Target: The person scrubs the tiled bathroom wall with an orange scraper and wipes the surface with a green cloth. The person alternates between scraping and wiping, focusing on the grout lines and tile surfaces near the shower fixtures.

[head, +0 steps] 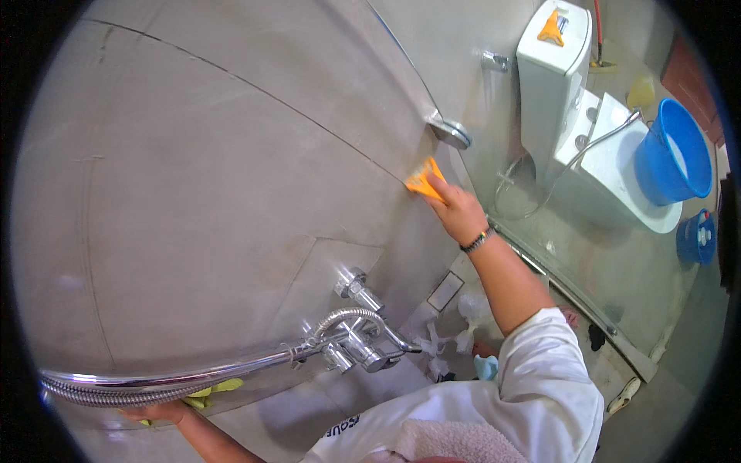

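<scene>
My right hand [460,214] grips an orange plastic scraper [427,178], its wide edge at the grey tiled wall [220,185] where a dark joint line ends. A metal glass clamp [450,133] sits just above it. Low on the left, my left hand [159,412] holds a yellow-green cloth [211,392] near the wall. Its fingers are partly hidden behind the shower hose [116,395] and the chrome riser pipe [191,373]. Between my hands, a chrome shower mixer [362,341] juts from the wall.
Beyond a glass panel [625,278] stands a white toilet [556,75], with another orange scraper [551,29] on its tank and a blue bucket [666,156] on its lid. A blue container [696,237] is beside it. Crumpled plastic [472,312] lies on the floor near a drain cover [446,290].
</scene>
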